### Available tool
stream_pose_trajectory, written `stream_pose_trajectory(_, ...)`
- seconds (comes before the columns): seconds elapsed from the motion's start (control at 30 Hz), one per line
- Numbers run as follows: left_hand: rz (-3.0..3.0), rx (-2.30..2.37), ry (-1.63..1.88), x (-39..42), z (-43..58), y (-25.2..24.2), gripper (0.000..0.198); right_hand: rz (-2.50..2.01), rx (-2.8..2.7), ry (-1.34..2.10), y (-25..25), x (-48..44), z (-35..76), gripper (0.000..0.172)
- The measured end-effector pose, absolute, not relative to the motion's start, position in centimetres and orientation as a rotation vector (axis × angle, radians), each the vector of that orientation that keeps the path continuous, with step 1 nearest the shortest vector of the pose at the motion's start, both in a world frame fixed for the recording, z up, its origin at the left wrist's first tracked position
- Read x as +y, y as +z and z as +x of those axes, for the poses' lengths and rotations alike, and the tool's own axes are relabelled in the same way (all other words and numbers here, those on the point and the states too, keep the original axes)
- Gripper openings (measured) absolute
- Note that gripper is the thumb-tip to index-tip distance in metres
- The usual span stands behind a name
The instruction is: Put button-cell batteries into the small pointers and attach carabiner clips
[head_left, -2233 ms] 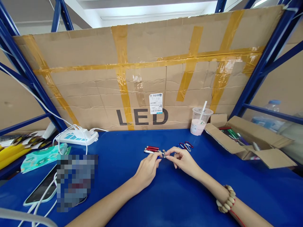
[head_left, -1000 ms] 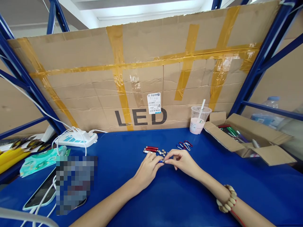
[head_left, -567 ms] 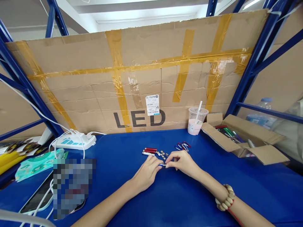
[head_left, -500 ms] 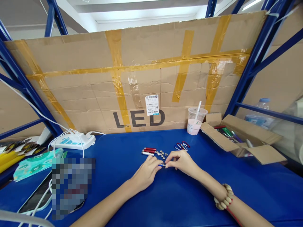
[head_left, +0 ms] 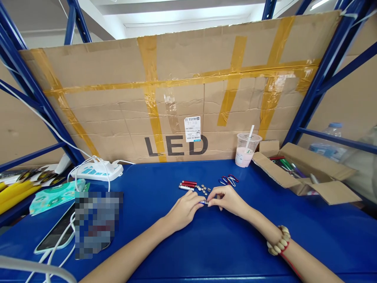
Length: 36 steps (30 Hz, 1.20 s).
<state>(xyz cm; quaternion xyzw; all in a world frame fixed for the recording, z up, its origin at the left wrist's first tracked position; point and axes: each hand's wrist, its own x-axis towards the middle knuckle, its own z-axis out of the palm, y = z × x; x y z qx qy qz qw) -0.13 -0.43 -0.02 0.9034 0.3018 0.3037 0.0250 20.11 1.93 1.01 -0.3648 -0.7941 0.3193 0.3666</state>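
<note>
My left hand point(head_left: 185, 209) and my right hand point(head_left: 226, 199) meet fingertip to fingertip over the blue table point(head_left: 206, 251). Both pinch a small blue tube point(head_left: 204, 202) held between them. Just behind my fingers lie several small round button cells point(head_left: 204, 189). To their left lie red and silver small tubes point(head_left: 187, 185) side by side. Red and blue carabiner clips point(head_left: 229, 180) lie behind my right hand. A bead bracelet point(head_left: 278, 244) circles my right wrist.
A plastic cup with a straw point(head_left: 246, 151) stands at the back. An open cardboard box point(head_left: 306, 173) of pens sits at the right. A white power strip point(head_left: 97, 169), a phone point(head_left: 55, 234) with cables and a teal packet point(head_left: 54, 195) are at the left. A taped cardboard sheet point(head_left: 176, 98) stands behind.
My hands drew back from the button cells toward me and closed on the small blue tube. They stay pinched on it; the view shifts slightly.
</note>
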Motion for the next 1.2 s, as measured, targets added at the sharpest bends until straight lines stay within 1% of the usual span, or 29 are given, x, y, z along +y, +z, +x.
stream_pose_trajectory(0.23,2.768,0.941,0.969,-0.66,-0.03,0.22,0.025,-0.88,-2.034,0.801,1.09,1.83,19.97,0.036)
stream_pose_trajectory(0.6,2.745,0.95,1.008,-0.71,-0.05,0.27,0.022,-0.88,-1.999,0.822,1.38,1.55,19.82,0.035)
stream_pose_trajectory(0.8,2.741,0.946,1.024,-0.57,-0.03,0.11,0.024,-0.865,-1.957,0.876,1.42,1.68,19.76,0.04)
stream_pose_trajectory(1.2,2.749,0.94,1.001,-0.87,-0.08,-0.19,0.026,-0.863,-1.982,1.011,1.21,1.85,19.84,0.037)
